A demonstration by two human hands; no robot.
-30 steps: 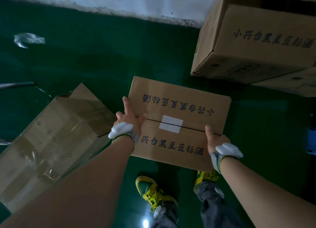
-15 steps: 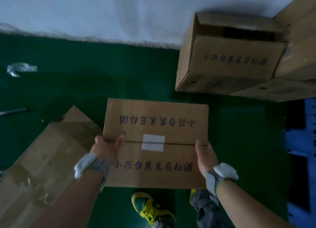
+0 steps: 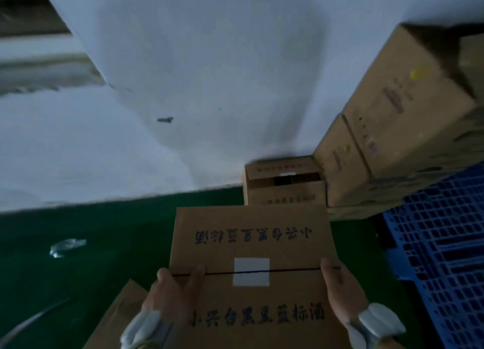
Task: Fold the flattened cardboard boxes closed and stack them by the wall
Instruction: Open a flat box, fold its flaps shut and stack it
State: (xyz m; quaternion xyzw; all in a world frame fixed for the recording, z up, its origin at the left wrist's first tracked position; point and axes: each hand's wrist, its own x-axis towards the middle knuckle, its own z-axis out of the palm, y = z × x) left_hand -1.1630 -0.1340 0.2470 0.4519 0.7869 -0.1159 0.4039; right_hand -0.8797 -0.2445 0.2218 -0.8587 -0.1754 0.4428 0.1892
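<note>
I hold a closed brown cardboard box (image 3: 251, 244) with printed characters and a white label over its centre seam, lifted in front of me. My left hand (image 3: 172, 293) grips its left edge with the thumb on the seam. My right hand (image 3: 340, 288) grips the right edge the same way. Beyond it, against the white wall (image 3: 199, 86), stands another box of the same kind (image 3: 284, 191) with its top flaps partly apart. Larger stacked boxes (image 3: 400, 128) rise to its right.
A blue plastic pallet (image 3: 440, 249) lies on the green floor (image 3: 104, 244) at right. A flattened cardboard box (image 3: 117, 314) lies at lower left. A scrap of clear plastic (image 3: 66, 246) and a thin pale rod (image 3: 31, 322) rest on the floor at left.
The view has tilted up toward the wall and the stack. The held box has come up and forward, closer to the box by the wall. Both hands keep their grip.
</note>
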